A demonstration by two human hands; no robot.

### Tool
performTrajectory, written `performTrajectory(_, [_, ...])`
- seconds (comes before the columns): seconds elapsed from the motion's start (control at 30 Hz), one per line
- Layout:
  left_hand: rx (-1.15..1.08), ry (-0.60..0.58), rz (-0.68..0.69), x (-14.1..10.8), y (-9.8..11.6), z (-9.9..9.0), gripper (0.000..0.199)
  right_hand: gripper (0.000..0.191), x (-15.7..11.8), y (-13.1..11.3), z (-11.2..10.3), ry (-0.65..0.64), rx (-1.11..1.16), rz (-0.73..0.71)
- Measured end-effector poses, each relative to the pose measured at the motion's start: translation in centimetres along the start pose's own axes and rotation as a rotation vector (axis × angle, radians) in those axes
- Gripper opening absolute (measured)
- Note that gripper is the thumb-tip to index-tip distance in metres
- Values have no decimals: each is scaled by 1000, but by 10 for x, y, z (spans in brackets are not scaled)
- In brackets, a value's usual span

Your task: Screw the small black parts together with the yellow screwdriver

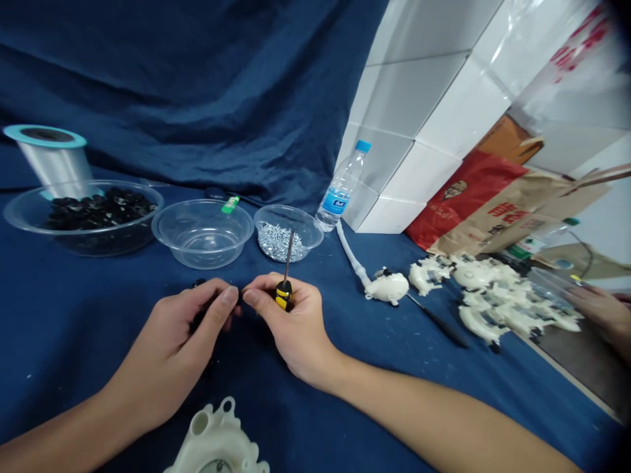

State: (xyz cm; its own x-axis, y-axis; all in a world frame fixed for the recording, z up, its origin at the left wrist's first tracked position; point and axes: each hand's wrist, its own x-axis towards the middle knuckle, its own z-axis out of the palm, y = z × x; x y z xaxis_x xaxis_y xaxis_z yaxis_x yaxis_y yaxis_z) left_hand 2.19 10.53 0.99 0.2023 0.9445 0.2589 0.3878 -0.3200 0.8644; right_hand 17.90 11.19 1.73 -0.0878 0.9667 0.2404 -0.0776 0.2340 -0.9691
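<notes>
In the middle of the view my left hand is closed on a small black part, mostly hidden by its fingers. Close beside it, my right hand grips a screwdriver with a yellow and black handle, its shaft pointing up and away. The thumb and forefinger of that hand pinch together near the black part; whether they touch it is unclear. Below my hands lies an off-white plastic housing with round holes, cut off by the lower edge. Behind them stands a clear bowl of silver screws.
A bowl of black parts, an empty clear bowl and a wire spool stand left. A water bottle, white boxes, a second screwdriver and several white housings are right. Another person's hand shows there.
</notes>
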Motion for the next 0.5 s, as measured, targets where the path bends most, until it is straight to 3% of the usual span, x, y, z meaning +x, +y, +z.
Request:
performTrajectory(0.27, [-111, -45, -108, 1, -4, 1, 46, 10, -4, -3, 1, -4, -52, -181])
performTrajectory(0.5, [-156, -15, -190, 2, -1, 2, 58, 6, -2, 3, 0, -19, -93, -182])
